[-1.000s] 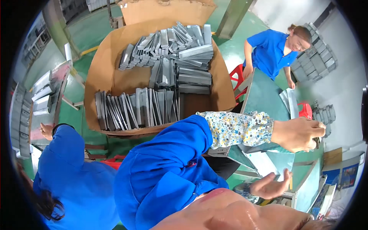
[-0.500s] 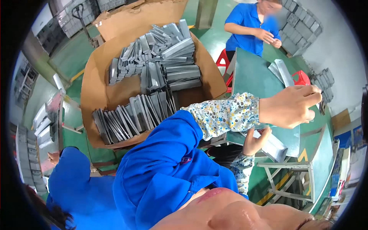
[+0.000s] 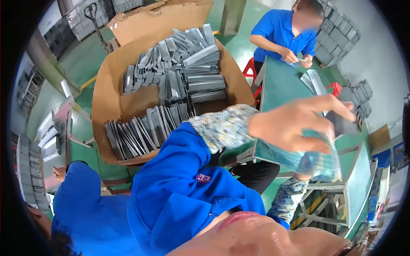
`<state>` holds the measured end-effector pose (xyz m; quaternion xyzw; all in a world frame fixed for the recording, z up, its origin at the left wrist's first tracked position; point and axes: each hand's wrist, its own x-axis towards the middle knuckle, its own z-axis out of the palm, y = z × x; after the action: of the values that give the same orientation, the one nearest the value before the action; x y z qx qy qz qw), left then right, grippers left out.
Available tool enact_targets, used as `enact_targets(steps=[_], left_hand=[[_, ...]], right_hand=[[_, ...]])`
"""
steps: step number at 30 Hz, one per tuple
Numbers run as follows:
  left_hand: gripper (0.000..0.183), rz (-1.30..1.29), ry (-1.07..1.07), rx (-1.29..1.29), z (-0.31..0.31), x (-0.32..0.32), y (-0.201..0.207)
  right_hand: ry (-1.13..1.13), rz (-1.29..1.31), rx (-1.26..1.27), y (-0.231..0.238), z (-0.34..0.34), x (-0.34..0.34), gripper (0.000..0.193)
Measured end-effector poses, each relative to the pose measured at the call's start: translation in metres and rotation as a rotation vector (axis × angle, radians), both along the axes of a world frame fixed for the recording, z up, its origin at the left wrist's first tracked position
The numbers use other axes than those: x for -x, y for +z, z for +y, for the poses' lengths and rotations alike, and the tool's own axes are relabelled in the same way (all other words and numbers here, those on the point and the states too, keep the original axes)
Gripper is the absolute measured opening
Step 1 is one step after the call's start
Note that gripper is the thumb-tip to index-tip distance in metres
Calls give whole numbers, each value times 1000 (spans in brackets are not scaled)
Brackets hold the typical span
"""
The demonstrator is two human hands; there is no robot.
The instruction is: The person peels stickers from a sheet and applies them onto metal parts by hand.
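1. Far left, on a pinkish desk point(image 3: 48, 179): pale metal pieces point(image 3: 52, 147).
2. Next, inside a cardboard box point(image 3: 104, 91): rows of grey metal strips point(image 3: 134, 134).
3. Over a green desk point(image 3: 277, 83): left hand point(image 3: 290, 123), blurred, fingers apart; cannot tell what's in this grip.
4. Below, mostly hidden: right hand point(image 3: 304, 176); cannot tell its grip.
5. Rightward, against both hands in view: clear plastic film point(image 3: 332, 164).

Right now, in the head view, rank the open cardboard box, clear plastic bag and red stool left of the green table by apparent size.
1. Cardboard box
2. Clear plastic bag
3. Red stool, partly hidden
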<state>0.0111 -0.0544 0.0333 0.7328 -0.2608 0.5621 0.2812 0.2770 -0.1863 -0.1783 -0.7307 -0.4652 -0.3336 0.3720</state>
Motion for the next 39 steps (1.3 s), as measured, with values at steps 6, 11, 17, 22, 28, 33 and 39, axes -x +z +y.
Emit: enact_targets(steps=[6, 11, 17, 22, 28, 33, 39], left_hand=[[14, 540, -461, 999, 43, 84, -91], [19, 679, 97, 1214, 38, 94, -160], [21, 671, 165, 1234, 27, 83, -187], [19, 710, 152, 1197, 19, 80, -185], [17, 639, 213, 1033, 19, 63, -175], [17, 573, 194, 954, 25, 51, -173], [18, 554, 266, 957, 31, 62, -173]], right_hand=[[179, -373, 172, 92, -14, 21, 28], [387, -652, 337, 71, 16, 1, 26], [488, -651, 409, 41, 42, -34, 35], [463, -512, 584, 25, 40, -43, 32], [456, -321, 752, 38, 36, -37, 30], [450, -228, 805, 54, 40, -25, 29], [510, -231, 679, 68, 55, 12, 25]])
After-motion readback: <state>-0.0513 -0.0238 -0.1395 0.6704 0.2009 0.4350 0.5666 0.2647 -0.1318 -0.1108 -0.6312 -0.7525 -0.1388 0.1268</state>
